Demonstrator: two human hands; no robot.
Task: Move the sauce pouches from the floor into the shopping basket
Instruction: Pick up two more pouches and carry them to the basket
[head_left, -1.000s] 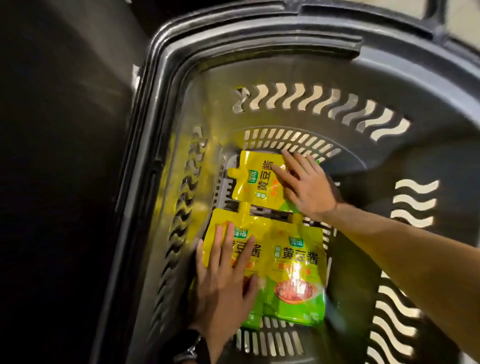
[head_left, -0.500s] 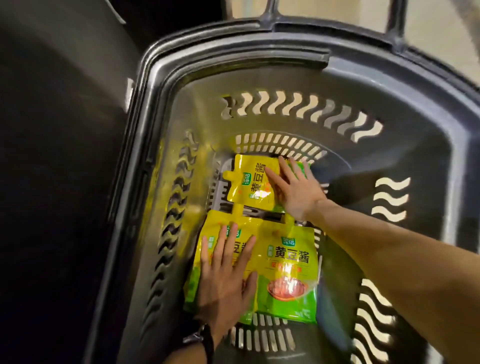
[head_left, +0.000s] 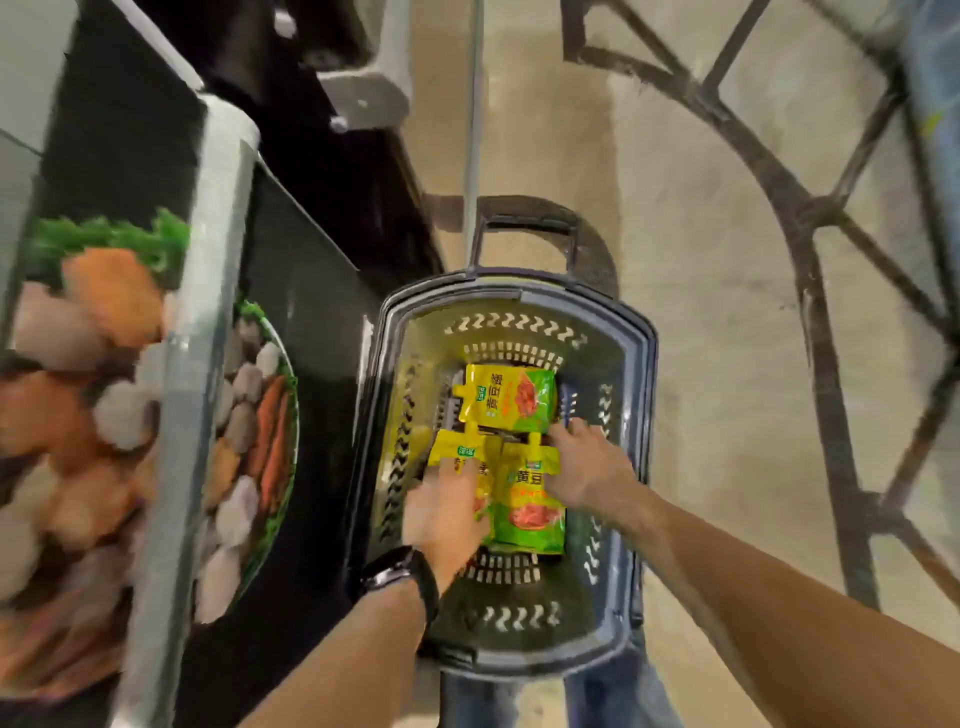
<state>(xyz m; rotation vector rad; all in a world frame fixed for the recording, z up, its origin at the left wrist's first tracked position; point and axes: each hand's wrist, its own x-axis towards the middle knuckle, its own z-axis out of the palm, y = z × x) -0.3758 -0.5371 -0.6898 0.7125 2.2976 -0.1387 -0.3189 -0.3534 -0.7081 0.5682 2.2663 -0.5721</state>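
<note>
At the far left of my feed a blurred food picture (head_left: 104, 415) of pale balls and orange pieces fronts a cabinet. The shopping basket (head_left: 645, 395) stands on the floor (head_left: 727, 338) just beside that cabinet's dark side. Inside the basket, the left hand (head_left: 447, 512), a watch (head_left: 402, 571) on its wrist, rests on the near-left pouch (head_left: 452, 452) by the left wall. Motion blur smears it, but its fingers (head_left: 467, 478) read as straight and flat, gripping nothing. The far pouch (head_left: 511, 397) lies alone at the basket's far end, spout toward the left wall. The near-right pouch (head_left: 530, 501) lies beside the near-left one; whether their inner edges touch or overlap I cannot tell. The right hand (head_left: 587, 467) sits at that pouch's top right corner, near the basket's right wall. I cannot tell whether its fingers pinch the pouch or only touch it. All three pouches I can see are in the basket and none lies on the visible floor, so I judge the job close to finished. The risk I see is in pulling out: a pouch clinging under the left palm, or caught in a right-hand pinch, would rise with the hand and drop askew. A spout could also snag in the slotted bottom if a pouch is slid. With this much blur, I could misjudge either.
</note>
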